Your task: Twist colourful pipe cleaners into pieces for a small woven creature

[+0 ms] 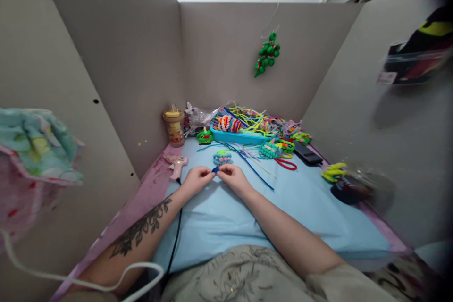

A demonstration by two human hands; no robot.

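Observation:
Over the blue-covered table, my left hand (pixel 199 179) and my right hand (pixel 232 177) meet with fingertips pinched. Between them is a small, dark blue piece of pipe cleaner (pixel 215 170), bent or coiled; its exact shape is too small to make out. Just behind the fingers sits a light blue fuzzy figure (pixel 222 157) with a yellow-green top and pink spots. Loose pipe cleaners (pixel 256 170) in blue and white lie to the right. A pink glue gun (pixel 179 167) rests left of my left hand, its black cable running toward me.
A turquoise tray (pixel 244 138) heaped with colourful pipe cleaners stands at the back, beside a lidded cup (pixel 174 127). Finished fuzzy figures (pixel 269 149) and a black phone (pixel 307 155) lie right. Grey partitions enclose three sides; a white cable (pixel 106 288) crosses the lower left.

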